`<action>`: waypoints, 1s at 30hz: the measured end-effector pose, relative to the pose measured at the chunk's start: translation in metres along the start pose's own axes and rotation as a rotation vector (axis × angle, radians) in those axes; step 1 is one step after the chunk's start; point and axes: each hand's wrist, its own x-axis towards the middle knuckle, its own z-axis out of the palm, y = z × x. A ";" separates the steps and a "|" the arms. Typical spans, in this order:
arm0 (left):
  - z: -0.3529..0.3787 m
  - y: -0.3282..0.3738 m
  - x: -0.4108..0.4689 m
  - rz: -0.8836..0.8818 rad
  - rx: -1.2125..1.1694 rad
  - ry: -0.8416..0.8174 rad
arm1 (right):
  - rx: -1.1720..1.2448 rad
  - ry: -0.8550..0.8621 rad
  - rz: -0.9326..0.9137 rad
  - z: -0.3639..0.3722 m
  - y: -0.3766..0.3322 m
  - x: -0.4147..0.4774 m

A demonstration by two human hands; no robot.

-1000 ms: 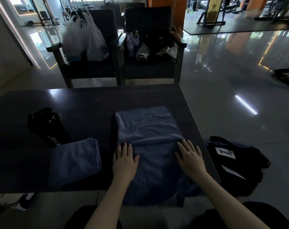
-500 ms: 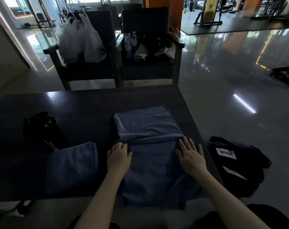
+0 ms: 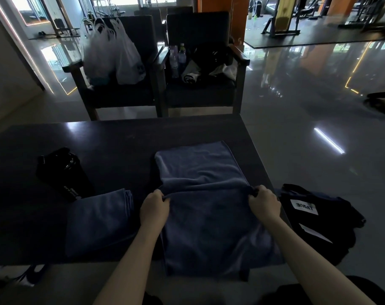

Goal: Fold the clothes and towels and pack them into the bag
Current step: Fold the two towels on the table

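The left hand [image 3: 154, 208] is pinching the left end, and the right hand [image 3: 264, 203] the right end, of a crosswise fold in the blue towel [image 3: 200, 168], which is lying lengthwise near-to-far on the table [image 3: 121, 146], its near end overhanging.

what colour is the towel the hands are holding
The towel is plain dusky blue, no pattern; seen best in the head view.

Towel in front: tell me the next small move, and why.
Probably lift the pinched ridge and carry it toward the far edge. The left hand and right hand each pinch the towel across its middle, and its near end hangs off the table, so the fold looks unfinished.
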 end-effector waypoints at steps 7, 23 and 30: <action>-0.006 0.006 -0.001 0.017 0.104 0.029 | 0.161 0.065 -0.033 -0.003 -0.001 0.001; 0.015 -0.003 -0.016 0.235 0.388 0.137 | -0.186 0.341 -0.396 0.009 0.008 -0.011; 0.034 -0.009 -0.028 0.179 0.516 -0.121 | -0.277 -0.018 -0.343 0.023 0.024 -0.020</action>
